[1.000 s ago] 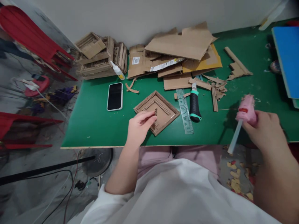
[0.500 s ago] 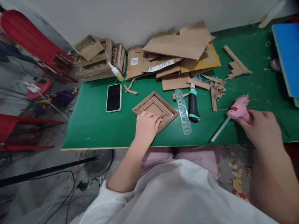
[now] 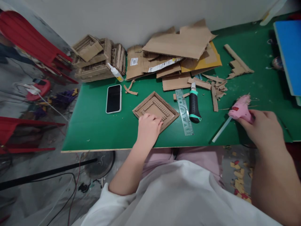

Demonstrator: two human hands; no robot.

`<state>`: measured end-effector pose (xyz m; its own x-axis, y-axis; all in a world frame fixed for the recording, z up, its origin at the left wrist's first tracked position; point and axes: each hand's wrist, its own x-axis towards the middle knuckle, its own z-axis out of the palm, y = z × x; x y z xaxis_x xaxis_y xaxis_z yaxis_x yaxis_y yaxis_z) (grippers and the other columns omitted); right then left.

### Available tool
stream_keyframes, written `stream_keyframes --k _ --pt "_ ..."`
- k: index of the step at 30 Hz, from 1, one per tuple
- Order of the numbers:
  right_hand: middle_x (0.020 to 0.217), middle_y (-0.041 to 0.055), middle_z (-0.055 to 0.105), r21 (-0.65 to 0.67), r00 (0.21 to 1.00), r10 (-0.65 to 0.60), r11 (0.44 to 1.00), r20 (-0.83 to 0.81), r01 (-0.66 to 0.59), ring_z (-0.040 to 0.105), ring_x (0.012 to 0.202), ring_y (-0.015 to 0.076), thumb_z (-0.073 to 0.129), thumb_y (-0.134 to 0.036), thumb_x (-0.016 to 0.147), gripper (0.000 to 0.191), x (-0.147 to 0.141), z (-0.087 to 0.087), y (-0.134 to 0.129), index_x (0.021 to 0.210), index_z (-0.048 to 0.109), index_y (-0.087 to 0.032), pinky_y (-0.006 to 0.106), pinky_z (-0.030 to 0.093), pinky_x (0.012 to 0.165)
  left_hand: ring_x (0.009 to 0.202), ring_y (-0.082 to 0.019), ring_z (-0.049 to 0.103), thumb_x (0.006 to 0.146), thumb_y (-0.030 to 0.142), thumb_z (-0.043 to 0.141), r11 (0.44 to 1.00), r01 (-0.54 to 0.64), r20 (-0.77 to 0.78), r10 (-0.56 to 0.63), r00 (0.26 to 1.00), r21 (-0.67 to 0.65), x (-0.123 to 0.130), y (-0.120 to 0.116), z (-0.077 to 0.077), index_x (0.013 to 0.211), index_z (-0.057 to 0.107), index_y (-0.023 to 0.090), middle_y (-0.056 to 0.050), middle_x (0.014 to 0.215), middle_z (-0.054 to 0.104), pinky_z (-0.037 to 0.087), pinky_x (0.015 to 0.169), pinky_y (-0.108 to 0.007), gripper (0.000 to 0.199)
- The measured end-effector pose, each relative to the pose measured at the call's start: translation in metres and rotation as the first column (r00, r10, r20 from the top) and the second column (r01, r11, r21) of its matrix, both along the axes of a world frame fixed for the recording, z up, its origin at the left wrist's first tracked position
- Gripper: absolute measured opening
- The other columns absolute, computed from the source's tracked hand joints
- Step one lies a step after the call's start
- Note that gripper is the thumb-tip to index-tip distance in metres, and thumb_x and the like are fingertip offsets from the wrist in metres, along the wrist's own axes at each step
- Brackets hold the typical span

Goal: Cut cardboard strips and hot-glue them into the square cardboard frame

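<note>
My left hand (image 3: 148, 127) lies over the near side of a diamond-turned square cardboard piece (image 3: 175, 115) with raised edges and ridged inner strips. Its curled fingers press together on the inner strip area, and what lies under the fingertips is hidden. Off to the right, my right hand (image 3: 265, 127) is closed around a pink hot glue gun (image 3: 243, 110). A clear glue stick (image 3: 221, 129) juts from the gun toward the table's front edge. Between the hands are a clear ruler (image 3: 184, 113) and a black and green utility knife (image 3: 194, 106).
A phone (image 3: 114, 99) and a white glue bottle (image 3: 116, 72) are on the left of the green table (image 3: 94, 131). Stacked cardboard frames (image 3: 98, 59) and cardboard sheets (image 3: 176, 45) line the wall. Cardboard scraps (image 3: 218, 89) lie beyond the knife. A blue board (image 3: 289, 56) stands far right.
The view has shifted very slightly. Both hands keep almost the same places, the left on the cardboard piece and the right on the glue gun.
</note>
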<state>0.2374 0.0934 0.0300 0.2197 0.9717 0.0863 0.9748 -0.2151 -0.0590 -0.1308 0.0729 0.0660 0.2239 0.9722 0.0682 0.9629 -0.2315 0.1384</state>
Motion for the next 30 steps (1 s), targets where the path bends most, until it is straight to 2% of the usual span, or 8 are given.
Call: stream_keyframes --k 19,24,27,29,30 --pt "0.101 0.0157 0.055 0.022 1.0 0.021 1.0 -0.019 -0.02 0.05 0.101 0.0279 0.053 -0.052 0.073 0.055 -0.001 -0.001 0.0 0.114 0.055 -0.015 0.035 0.041 0.072 0.084 -0.022 0.051 0.085 0.031 0.049 0.999 -0.027 -0.001 0.027 1.0 0.033 0.002 -0.002 -0.005 0.094 0.066 0.022 -0.004 0.08 0.062 0.035 0.069 -0.035 0.021" --pt "0.106 0.0187 0.055 0.045 0.998 0.056 0.997 0.001 -0.056 0.051 0.103 0.0285 0.053 -0.05 0.074 0.058 0.001 -0.001 0.001 0.118 0.053 -0.012 0.037 0.043 0.08 0.081 -0.02 0.053 0.086 0.035 0.048 0.998 -0.031 0.108 0.025 0.994 0.048 -0.008 -0.003 -0.003 0.097 0.065 0.018 -0.005 0.081 0.064 0.039 0.072 -0.034 0.027" --pt "0.111 0.0201 0.054 0.112 0.995 0.1 0.989 -0.011 -0.098 0.049 0.107 0.0301 0.053 -0.049 0.075 0.057 -0.005 0.013 -0.005 0.118 0.054 -0.011 0.04 0.04 0.088 0.085 -0.018 0.055 0.087 0.033 0.047 0.993 -0.079 0.252 0.053 0.966 0.092 -0.023 -0.009 0.002 0.101 0.064 0.018 -0.005 0.086 0.065 0.042 0.077 -0.032 0.027" --pt "0.109 0.0175 0.057 0.207 0.992 0.076 0.977 -0.098 -0.054 0.048 0.11 0.0291 0.051 -0.047 0.077 0.047 -0.025 0.036 -0.015 0.112 0.057 -0.016 0.041 0.041 0.089 0.087 -0.018 0.055 0.086 0.032 0.048 0.979 -0.137 0.329 0.081 0.941 0.151 -0.031 -0.016 0.005 0.102 0.063 0.019 -0.005 0.089 0.065 0.043 0.079 -0.032 0.026" --pt "0.108 0.0146 0.058 0.24 0.978 0.063 0.971 -0.2 -0.013 0.051 0.108 0.0272 0.051 -0.044 0.078 0.039 -0.041 0.05 -0.022 0.109 0.058 -0.021 0.04 0.042 0.088 0.087 -0.017 0.055 0.085 0.032 0.05 0.97 -0.157 0.357 0.082 0.93 0.186 -0.033 -0.021 0.005 0.103 0.063 0.02 -0.005 0.09 0.064 0.044 0.08 -0.032 0.025"
